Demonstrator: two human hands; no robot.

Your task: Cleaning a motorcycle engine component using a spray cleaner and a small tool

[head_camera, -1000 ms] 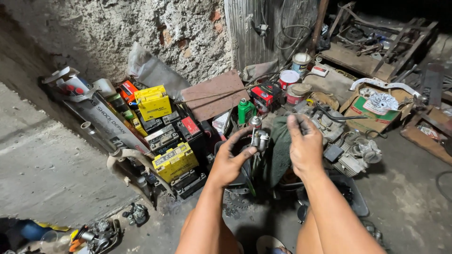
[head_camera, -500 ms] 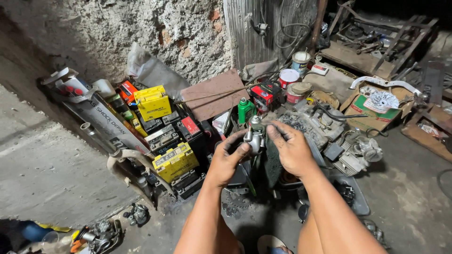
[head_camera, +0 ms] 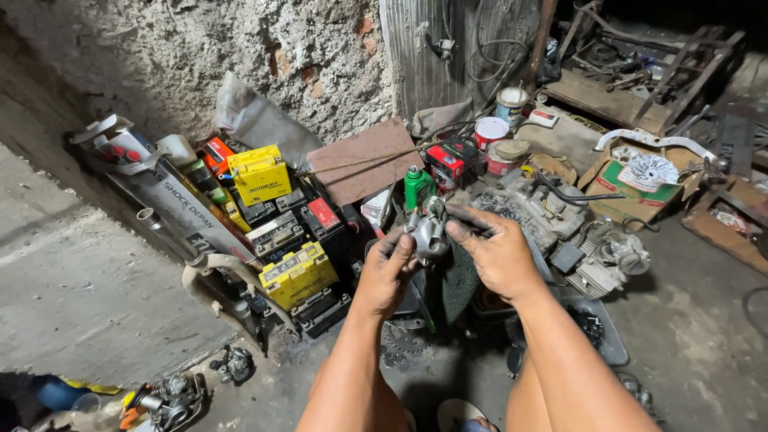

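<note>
— What has changed since a second ago?

— The right hand (head_camera: 498, 254) has come in from the right and closed on the metal part (head_camera: 429, 230); earlier it hovered apart with fingers spread.

— And the left hand (head_camera: 390, 270)?

— It grips the same part from below, fingers wrapped around it. Both hands hold it between them, above a dark rag (head_camera: 459, 276).

— What lies around?

— Just behind the part stands a green can (head_camera: 417, 186). An engine (head_camera: 538, 208) sits right of it. To the left, yellow batteries (head_camera: 298, 274) are stacked against the rough wall (head_camera: 200, 56). Paint tins (head_camera: 492, 132) stand farther back.
</note>
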